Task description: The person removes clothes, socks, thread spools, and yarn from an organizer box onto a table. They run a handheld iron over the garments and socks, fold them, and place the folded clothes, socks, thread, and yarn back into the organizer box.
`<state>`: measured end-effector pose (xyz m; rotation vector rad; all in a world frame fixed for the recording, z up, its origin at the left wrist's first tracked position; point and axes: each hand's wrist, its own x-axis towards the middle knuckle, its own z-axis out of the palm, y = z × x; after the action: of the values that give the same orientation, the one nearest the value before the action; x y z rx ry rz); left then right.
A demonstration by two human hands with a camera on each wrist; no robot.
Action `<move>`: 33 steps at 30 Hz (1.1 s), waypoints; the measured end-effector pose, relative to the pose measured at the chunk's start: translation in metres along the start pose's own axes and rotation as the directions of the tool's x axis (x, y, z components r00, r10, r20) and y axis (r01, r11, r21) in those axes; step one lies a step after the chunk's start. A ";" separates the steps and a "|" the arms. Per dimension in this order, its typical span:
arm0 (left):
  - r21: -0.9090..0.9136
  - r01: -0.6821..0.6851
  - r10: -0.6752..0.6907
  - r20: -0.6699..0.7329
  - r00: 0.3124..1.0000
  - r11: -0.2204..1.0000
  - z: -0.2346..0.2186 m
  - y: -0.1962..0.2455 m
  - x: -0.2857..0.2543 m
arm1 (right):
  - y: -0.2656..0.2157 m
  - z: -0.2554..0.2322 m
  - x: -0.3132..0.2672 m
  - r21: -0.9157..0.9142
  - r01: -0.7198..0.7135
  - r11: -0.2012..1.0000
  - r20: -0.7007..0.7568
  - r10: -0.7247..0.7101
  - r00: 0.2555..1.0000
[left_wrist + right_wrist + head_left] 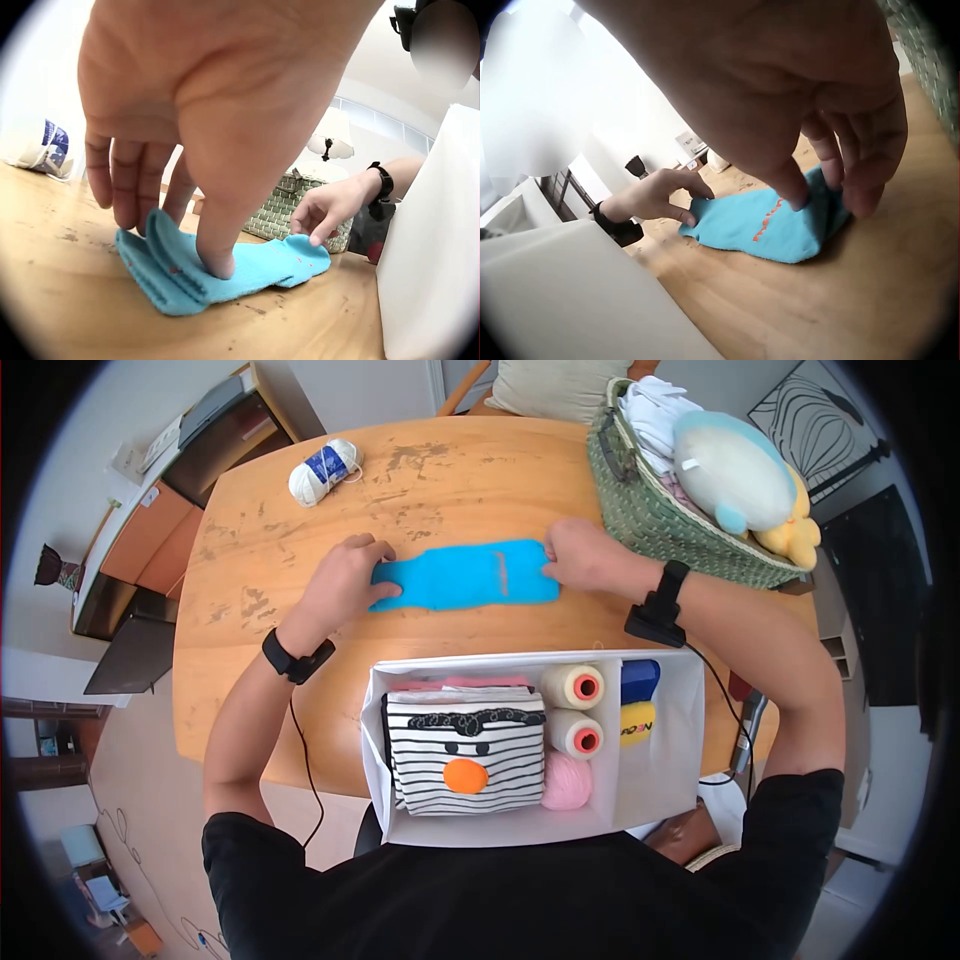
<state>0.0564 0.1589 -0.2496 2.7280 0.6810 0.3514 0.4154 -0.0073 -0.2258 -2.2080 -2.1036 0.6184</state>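
Note:
A pair of bright blue socks (465, 575) lies stretched out on the wooden table, one layered over the other. At the cuff end, my left hand (345, 580) holds the socks, thumb on the near side and fingers on the far side. The cuffs (169, 274) show as separate folds in the left wrist view. My right hand (585, 557) pinches the toe end between thumb and fingers. Orange-red stitching (769, 220) runs across the fabric in the right wrist view.
Nearest my body stands a white box (660, 790) with a folded striped garment (420, 790), thread cones (570, 687) and pink yarn (568, 782). A woven basket (650, 510) with plush toys (735, 470) stands back right. White yarn (312, 478) lies back left.

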 end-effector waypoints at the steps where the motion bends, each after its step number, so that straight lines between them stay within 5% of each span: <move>1: -0.006 0.010 -0.010 -0.002 1.000 1.000 0.000 0.000 0.001 | 0.002 0.001 0.004 -0.037 -0.022 0.999 0.000 0.022 1.000; 3: -0.080 0.159 -0.155 0.061 0.986 0.984 -0.004 0.003 -0.001 | 0.008 0.005 0.007 -0.070 -0.040 0.997 0.013 0.041 0.999; 6: -0.284 0.324 -0.290 0.158 0.944 0.902 -0.005 -0.007 0.000 | 0.008 -0.008 0.004 0.110 -0.082 0.991 0.018 0.081 0.997; 8: -0.298 0.324 -0.291 0.151 0.945 0.898 -0.006 -0.014 0.000 | 0.005 -0.019 0.000 0.273 -0.178 0.945 0.052 0.171 0.984; 12: -0.294 0.390 -0.354 0.170 0.920 0.873 -0.008 -0.014 0.001 | 0.013 -0.013 0.012 0.194 -0.151 0.969 0.038 0.146 0.989; 18: -0.267 0.366 -0.337 0.150 0.930 0.891 -0.004 -0.018 0.004 | 0.013 -0.004 0.020 0.082 -0.138 0.987 0.096 0.130 0.987; 22: -0.216 0.366 -0.340 0.148 0.929 0.905 -0.006 -0.014 0.005 | 0.007 -0.006 0.013 0.098 -0.176 0.979 0.007 0.176 0.984; 24: -0.208 0.172 -0.196 -0.096 0.976 0.963 0.000 -0.011 0.005 | 0.007 -0.004 0.014 0.060 -0.182 0.981 -0.047 0.185 0.982; 25: -0.207 0.173 -0.196 -0.097 0.976 0.963 0.001 -0.011 0.010 | 0.008 0.000 0.017 0.122 -0.163 0.979 -0.061 0.171 0.983; 27: -0.273 0.169 -0.135 0.138 0.981 0.947 0.001 -0.014 0.025 | 0.010 0.004 0.023 0.181 -0.135 0.974 -0.077 0.151 0.986; 31: -0.080 0.133 -0.108 0.262 0.959 0.988 0.004 -0.003 0.047 | -0.002 -0.002 0.023 0.081 -0.154 0.985 0.014 0.153 0.988; 33: 0.048 0.142 -0.148 0.484 0.863 0.989 -0.006 0.008 0.056 | -0.004 -0.004 0.019 0.088 -0.152 0.984 0.016 0.151 0.988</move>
<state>0.1055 0.1809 -0.2320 2.5884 0.7301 -0.3709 0.4130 0.0125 -0.2257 -2.3352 -1.8841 0.7182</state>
